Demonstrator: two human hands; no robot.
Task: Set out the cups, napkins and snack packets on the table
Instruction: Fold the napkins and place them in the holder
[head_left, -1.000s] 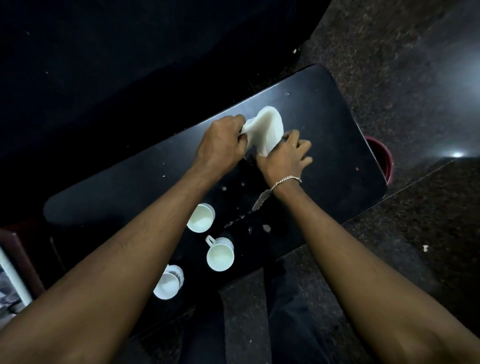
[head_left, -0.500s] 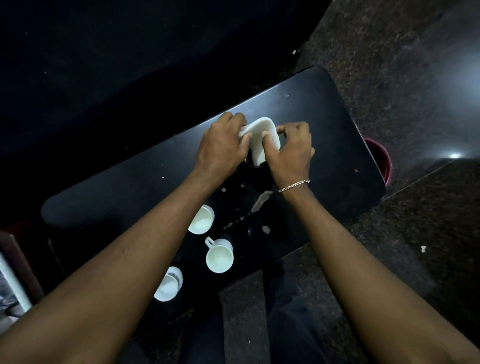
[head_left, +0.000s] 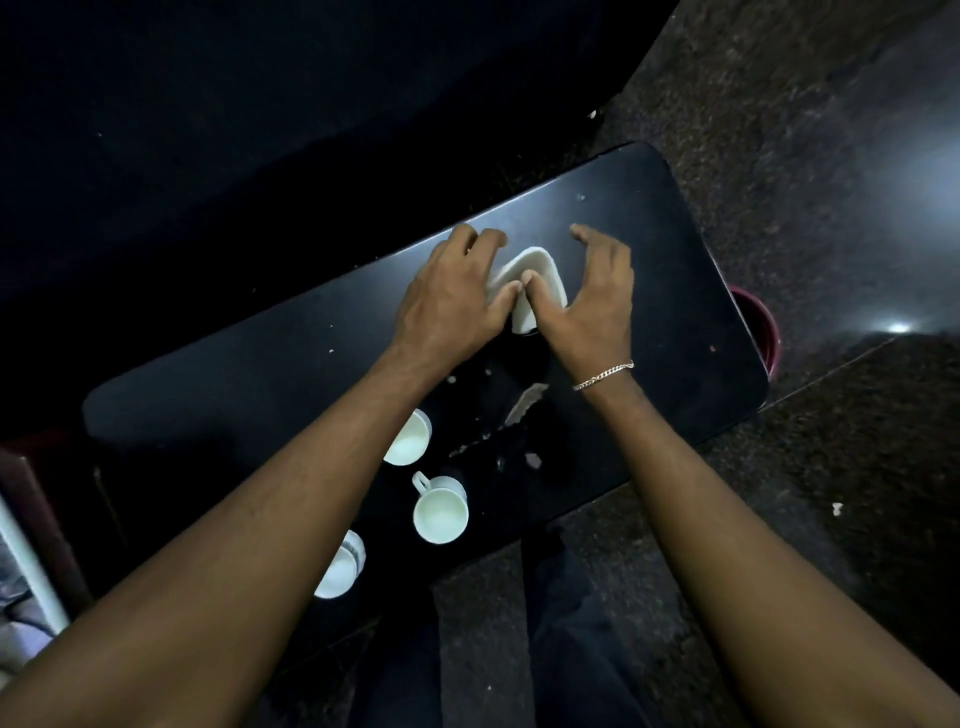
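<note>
Napkin (head_left: 537, 270), white and folded, lies near the middle of the desk (head_left: 675, 291), and both hands are on it. The left hand (head_left: 452, 296) covers its left side. That hand's fingers curl over the far edge while the thumb presses on top, so the edge is pinched between them. The right hand (head_left: 592, 306) comes in from the other side. Its thumb lies flat on the napkin, tip beside the left thumb. Its fingers are arched and spread over the desk past the napkin's right edge, closed on nothing. A chain bracelet (head_left: 602, 375) circles the right wrist.

Just below the hands, a torn white scrap (head_left: 524, 404) lies on the dark desk top with small crumbs scattered around it. Nearer the person stand three white cups, all upright. One cup (head_left: 408, 439) is partly hidden by the left forearm. A second cup (head_left: 440, 514) stands just beside it with its handle pointing up and to the left. A third cup (head_left: 340, 569) sits by the near edge, also half behind the arm. A red bucket (head_left: 758, 327) shows on the floor past the desk's right end.
</note>
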